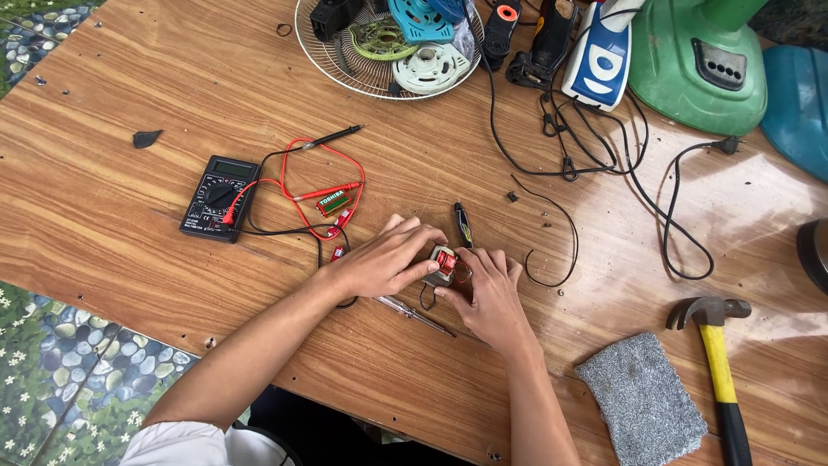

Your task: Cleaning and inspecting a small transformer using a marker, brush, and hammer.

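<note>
In the head view, your left hand (379, 259) and your right hand (490, 289) meet over a small motor part with red coil winding (444, 263), near the middle of the wooden table (129, 95). The fingers of both hands are closed on this part from two sides; it sits just above the table surface, between your fingertips. A thin screwdriver (414, 315) lies under your left wrist, and a dark pen-like tool (463, 224) lies just beyond the part. To the left you have a black multimeter (219, 198) with red and black probe leads (323, 185), and a small green battery (332, 204) inside the red loop. On the right side, a grey cloth (642, 397) and a yellow-handled hammer (716, 362) lie near the table edge. Far from you stand a wire fan guard (345, 65) holding plastic parts and a green fan base (699, 65).
</note>
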